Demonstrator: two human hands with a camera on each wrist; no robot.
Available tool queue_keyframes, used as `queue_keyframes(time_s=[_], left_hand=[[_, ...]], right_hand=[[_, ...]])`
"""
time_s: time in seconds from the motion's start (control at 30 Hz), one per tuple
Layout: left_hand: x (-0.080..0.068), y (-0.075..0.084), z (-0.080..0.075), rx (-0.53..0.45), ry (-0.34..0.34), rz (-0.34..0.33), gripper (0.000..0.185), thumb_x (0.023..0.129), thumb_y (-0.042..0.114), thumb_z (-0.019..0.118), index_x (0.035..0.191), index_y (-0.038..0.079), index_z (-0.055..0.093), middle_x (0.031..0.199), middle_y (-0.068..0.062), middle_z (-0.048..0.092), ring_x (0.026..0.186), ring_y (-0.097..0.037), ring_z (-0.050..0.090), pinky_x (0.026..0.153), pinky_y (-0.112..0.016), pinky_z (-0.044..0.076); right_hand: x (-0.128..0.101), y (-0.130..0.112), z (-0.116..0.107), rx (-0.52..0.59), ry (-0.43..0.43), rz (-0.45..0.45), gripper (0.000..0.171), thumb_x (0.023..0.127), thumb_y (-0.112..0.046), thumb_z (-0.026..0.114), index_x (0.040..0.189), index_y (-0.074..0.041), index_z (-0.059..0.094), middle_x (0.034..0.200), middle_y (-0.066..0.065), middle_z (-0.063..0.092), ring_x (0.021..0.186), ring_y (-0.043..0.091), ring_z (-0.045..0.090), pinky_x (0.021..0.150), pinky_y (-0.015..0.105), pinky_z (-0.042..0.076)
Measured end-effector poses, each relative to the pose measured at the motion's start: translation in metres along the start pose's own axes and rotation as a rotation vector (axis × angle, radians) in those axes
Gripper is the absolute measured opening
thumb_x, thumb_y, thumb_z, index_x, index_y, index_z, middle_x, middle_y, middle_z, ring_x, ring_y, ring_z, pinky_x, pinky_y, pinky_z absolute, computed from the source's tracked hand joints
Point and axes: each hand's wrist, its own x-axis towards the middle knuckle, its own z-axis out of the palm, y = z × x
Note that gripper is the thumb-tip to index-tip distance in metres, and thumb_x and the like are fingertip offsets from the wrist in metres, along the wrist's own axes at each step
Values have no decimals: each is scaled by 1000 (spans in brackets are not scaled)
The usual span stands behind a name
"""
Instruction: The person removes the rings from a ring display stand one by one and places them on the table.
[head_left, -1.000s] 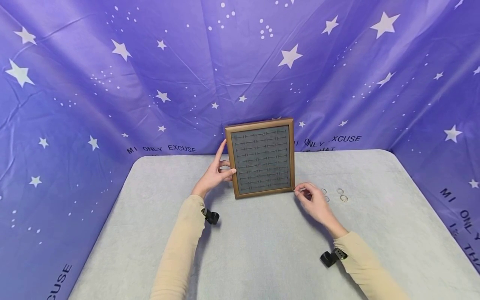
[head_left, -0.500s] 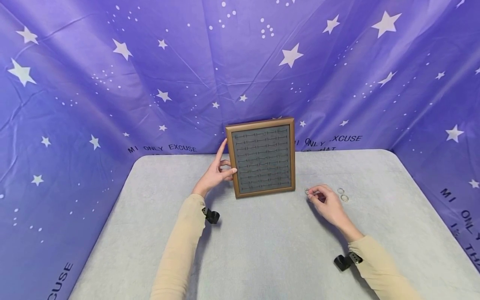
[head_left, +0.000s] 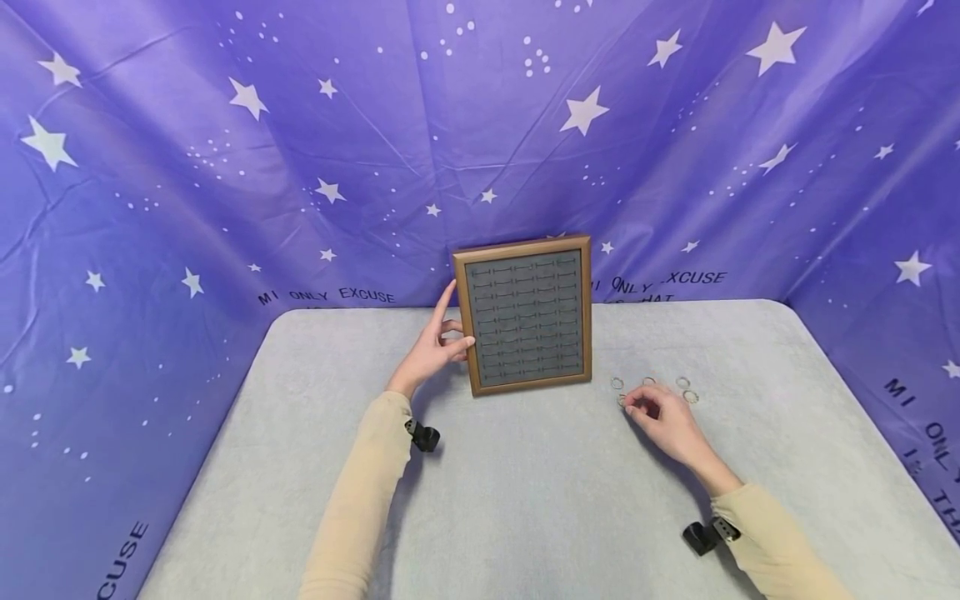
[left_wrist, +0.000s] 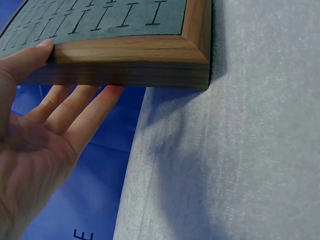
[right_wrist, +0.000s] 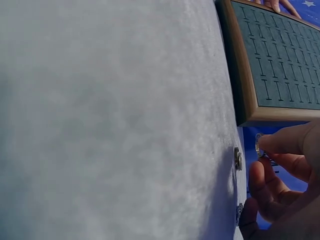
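A wood-framed ring display board (head_left: 528, 321) with a dark slotted panel stands tilted up at the back of the table. My left hand (head_left: 429, 354) grips its left edge. In the left wrist view the thumb (left_wrist: 31, 59) lies on the front of the frame, and several fingers reach behind it. To the right of the board, my right hand (head_left: 667, 421) pinches a ring (right_wrist: 258, 145) between thumb and fingertips, low over the table. Another ring (head_left: 617, 383) lies just beyond those fingertips. One more ring (head_left: 649, 381) is partly hidden behind the hand.
Two further rings, a plain-looking ring (head_left: 683, 382) and a wider ring (head_left: 691, 397), lie right of my right hand. The grey cloth-covered table (head_left: 525, 492) has rounded back corners. A purple star-printed curtain (head_left: 390, 150) hangs behind and at both sides.
My right hand has moved right, from the board's lower right corner to among the rings, uncovering one ring on its left. The left hand and the board have stayed in place.
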Motion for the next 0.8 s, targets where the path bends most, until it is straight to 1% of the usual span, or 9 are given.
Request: queue_keyframes(time_s=[0.13, 0.3, 0.53, 0.67, 0.73, 0.8], left_hand=[[3, -13, -2, 17, 26, 19, 98, 90, -7, 62, 151, 50, 11, 104, -25, 54, 76, -27, 64, 70, -45, 58], [2, -13, -1, 9, 42, 11, 96, 90, -7, 63, 151, 51, 14, 104, -22, 56, 74, -25, 65, 71, -45, 58], [1, -15, 0, 5, 49, 10, 96, 90, -7, 63, 152, 47, 15, 106, -23, 57, 74, -26, 66, 71, -45, 57], [1, -16, -1, 7, 55, 10, 94, 90, -5, 64, 151, 49, 16, 106, -22, 57, 75, -25, 67, 71, -44, 58], [1, -17, -1, 11, 59, 8, 93, 90, -3, 64, 151, 49, 17, 106, -22, 57, 75, -25, 66, 71, -43, 58], [0, -18, -1, 21, 62, 9, 91, 91, -2, 64, 152, 47, 17, 104, -22, 57, 76, -26, 66, 71, -43, 58]], right_hand=[[-5, -1, -1, -33, -21, -9, 15, 80, 8, 71, 83, -7, 67, 79, -1, 55, 70, 10, 48, 60, 25, 42], [-10, 0, -3, -67, -50, -12, 16, 79, 8, 71, 82, -7, 67, 80, -1, 56, 70, 10, 49, 60, 26, 42], [-11, 1, -3, -89, -67, -16, 18, 76, 10, 68, 81, -7, 66, 78, 2, 57, 68, 10, 48, 58, 26, 41], [-11, 2, -3, -103, -78, 2, 18, 77, 9, 68, 82, -8, 66, 79, 0, 56, 69, 11, 48, 59, 27, 41], [-10, 2, -4, -98, -82, 7, 18, 77, 9, 68, 84, -7, 67, 80, 0, 57, 70, 11, 48, 60, 28, 42], [-10, 2, -5, -84, -84, 10, 17, 78, 9, 69, 85, -6, 67, 82, 1, 57, 71, 11, 49, 62, 28, 42]])
